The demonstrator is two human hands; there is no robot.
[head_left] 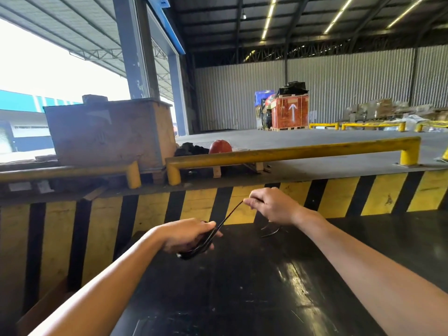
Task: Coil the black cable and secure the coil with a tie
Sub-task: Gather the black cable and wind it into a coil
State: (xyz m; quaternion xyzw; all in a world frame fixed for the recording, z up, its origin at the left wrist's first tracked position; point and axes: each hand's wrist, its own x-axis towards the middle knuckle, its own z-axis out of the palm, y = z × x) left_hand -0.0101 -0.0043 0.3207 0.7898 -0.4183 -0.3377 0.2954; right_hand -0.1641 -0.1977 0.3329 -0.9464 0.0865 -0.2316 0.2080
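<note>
I see a glossy black surface (254,287), scuffed and catching streaks of light. A few thin dark ties (270,231) lie on it near its far edge, just before the yellow-and-black striped wall (339,197).

We have one wide head-worn view, looking forward and down, close over the black tabletop (254,287), warehouse floor beyond.

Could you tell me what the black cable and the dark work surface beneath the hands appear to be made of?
The thin black cable looks rubber- or plastic-sheathed: glossy and flexible where it bunches in the left hand. The dark flat work surface seems smooth, coated board or plastic sheet, judging by its sheen and fine scratches; I cannot tell which.
</note>
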